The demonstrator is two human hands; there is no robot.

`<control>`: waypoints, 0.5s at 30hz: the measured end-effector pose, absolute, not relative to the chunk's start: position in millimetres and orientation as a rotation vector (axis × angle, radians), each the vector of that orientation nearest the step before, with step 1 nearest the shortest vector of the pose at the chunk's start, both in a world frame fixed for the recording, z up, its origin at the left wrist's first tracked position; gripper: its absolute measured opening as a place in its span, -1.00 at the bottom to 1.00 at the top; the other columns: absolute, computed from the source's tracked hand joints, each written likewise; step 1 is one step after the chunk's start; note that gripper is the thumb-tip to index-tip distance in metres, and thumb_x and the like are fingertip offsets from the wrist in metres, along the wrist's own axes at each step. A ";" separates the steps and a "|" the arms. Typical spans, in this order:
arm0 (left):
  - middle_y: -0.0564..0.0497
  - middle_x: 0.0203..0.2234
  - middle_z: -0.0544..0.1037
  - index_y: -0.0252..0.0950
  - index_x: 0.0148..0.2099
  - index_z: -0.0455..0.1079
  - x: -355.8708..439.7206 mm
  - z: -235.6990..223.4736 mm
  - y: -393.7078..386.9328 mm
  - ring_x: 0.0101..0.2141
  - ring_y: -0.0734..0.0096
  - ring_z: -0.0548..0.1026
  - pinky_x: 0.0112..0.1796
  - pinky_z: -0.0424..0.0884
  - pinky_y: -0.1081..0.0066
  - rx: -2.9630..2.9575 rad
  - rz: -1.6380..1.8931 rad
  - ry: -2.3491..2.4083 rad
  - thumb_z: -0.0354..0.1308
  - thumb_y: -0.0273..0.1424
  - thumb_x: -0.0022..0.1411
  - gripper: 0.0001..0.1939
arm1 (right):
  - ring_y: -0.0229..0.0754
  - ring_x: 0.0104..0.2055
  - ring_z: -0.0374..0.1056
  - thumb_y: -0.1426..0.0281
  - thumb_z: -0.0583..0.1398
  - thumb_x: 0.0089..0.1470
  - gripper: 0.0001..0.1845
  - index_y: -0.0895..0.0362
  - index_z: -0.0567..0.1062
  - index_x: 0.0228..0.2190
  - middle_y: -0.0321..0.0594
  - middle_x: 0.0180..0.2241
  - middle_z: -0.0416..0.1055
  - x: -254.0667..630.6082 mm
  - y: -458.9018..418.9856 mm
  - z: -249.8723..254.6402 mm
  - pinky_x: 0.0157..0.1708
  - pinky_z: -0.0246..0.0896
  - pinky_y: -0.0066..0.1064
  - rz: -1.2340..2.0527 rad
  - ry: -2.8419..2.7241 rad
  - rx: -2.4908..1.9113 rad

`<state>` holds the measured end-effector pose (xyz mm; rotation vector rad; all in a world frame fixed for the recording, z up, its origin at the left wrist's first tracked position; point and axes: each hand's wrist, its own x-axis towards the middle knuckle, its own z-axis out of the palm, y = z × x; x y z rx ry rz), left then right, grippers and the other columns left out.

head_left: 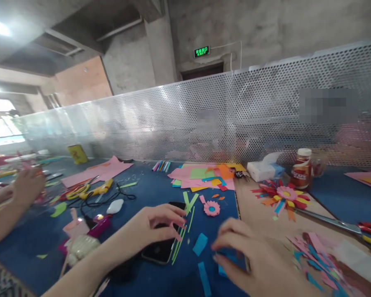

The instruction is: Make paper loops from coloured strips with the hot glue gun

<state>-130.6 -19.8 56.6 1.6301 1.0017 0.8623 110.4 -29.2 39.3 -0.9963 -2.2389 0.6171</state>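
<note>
My left hand (160, 225) hovers over a black smartphone (157, 251), its fingers spread and bent with nothing held. Thin light-green paper strips (179, 243) lie beside the phone, under the fingertips. To the right, my right hand (244, 251) is over blue paper pieces, thumb and index finger curved and slightly apart. A blue paper rectangle (200, 244) lies just left of those fingertips, and a longer blue strip (204, 279) lies nearer me. Beyond both hands is a pink paper flower (211, 208) with a blue centre. Part of the blue paper is hidden beneath my right hand.
Stacked coloured paper (191, 172), markers (161, 166) and a tissue box (264, 170) line the back. On the right are a multicoloured paper flower (287, 193), scissors (330, 220), a brown jar (301, 170) and paper scraps (320, 264). Another person's hand (27, 185) is at left.
</note>
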 end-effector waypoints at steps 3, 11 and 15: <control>-0.06 -0.12 0.38 -0.25 -0.25 0.46 -122.4 53.8 -26.5 -0.16 0.27 0.41 -0.22 0.40 0.29 1.608 0.901 0.893 0.20 -0.37 0.03 -0.82 | -0.27 -0.19 0.22 0.42 0.18 -0.02 -0.91 0.13 0.46 -0.39 -0.24 -0.24 0.25 77.7 -14.5 45.6 -0.24 0.15 -0.46 0.782 -2.137 -0.981; -0.05 -0.08 0.40 -0.17 -0.09 0.39 -149.1 47.1 -35.0 -0.13 0.20 0.39 -0.13 0.34 0.26 1.700 0.971 0.917 0.19 -0.32 0.04 -0.67 | -0.27 -0.22 0.23 0.35 0.17 -0.01 -0.84 0.11 0.45 -0.57 -0.30 -0.30 0.28 42.6 -7.9 39.7 -0.16 0.08 -0.39 0.994 -1.970 -0.850; 0.00 -0.13 0.45 -0.18 -0.02 0.30 -222.4 74.0 -20.0 -0.27 0.32 0.44 -0.23 0.38 0.31 1.892 1.553 1.561 -0.02 -0.18 0.17 -0.64 | -0.20 -0.25 0.25 0.40 0.13 -0.07 -0.83 0.14 0.39 -0.63 -0.23 -0.33 0.28 48.1 -3.6 40.3 -0.21 0.11 -0.33 1.004 -1.985 -0.916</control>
